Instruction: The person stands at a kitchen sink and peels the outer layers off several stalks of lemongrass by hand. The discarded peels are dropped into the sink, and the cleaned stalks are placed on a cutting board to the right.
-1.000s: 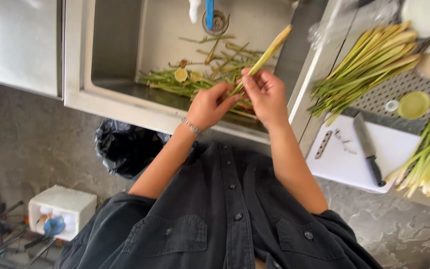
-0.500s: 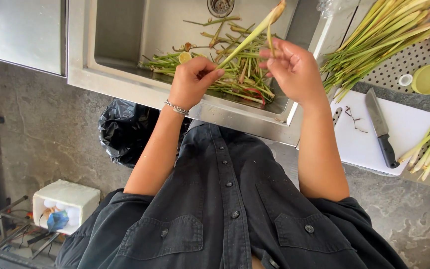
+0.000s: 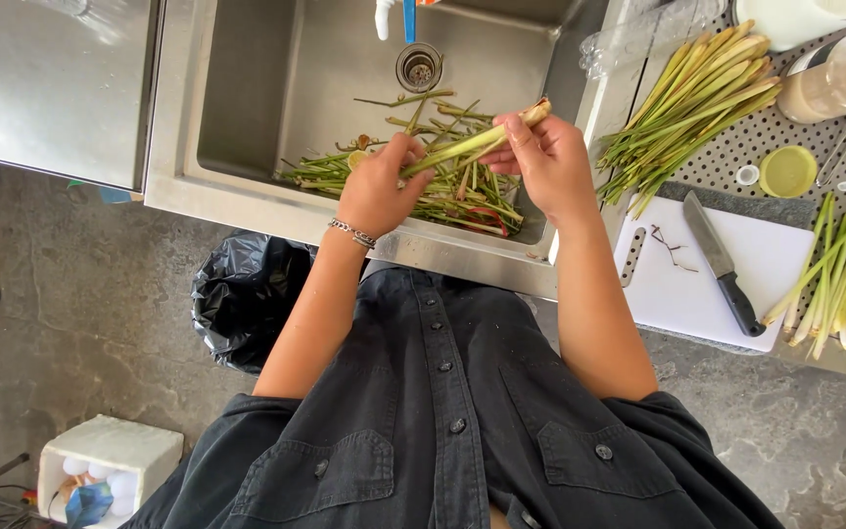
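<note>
- Over the steel sink (image 3: 247, 186), a person in a dark buttoned shirt holds one pale green lemongrass stalk (image 3: 472, 145) between both hands, roughly level, its thick end tipped up to the right.
- Their left hand (image 3: 382, 188), a chain bracelet at the wrist, is curled closed round the thinner end of the stalk.
- Their right hand (image 3: 545, 157) is closed on the thick end, thumb and fingertips pinching it near the cut base.
- Just beneath the hands, a heap of green trimmings (image 3: 423, 181) lies in the sink basin, spread from the drain (image 3: 419, 67) towards the near wall; something red shows among them, perhaps a strip or band, too small to be sure.
- To the right of the sink, on a perforated draining surface, a fanned bundle of uncut stalks (image 3: 697, 108) lies well apart from the hands.
- Nearer the person, a white cutting board (image 3: 678, 294) carries a knife (image 3: 722, 263) with a dark handle.
- A smaller bunch of trimmed stalks (image 3: 834, 274) rests across the board's right edge.
- A round yellow-green lid (image 3: 787, 170) sits beyond the board, close to a bottle (image 3: 839, 83) lying on its side.
- Down on the stone floor, a black rubbish bag (image 3: 247, 299) stands below the sink edge, and a white foam box (image 3: 110, 465) sits further left.
</note>
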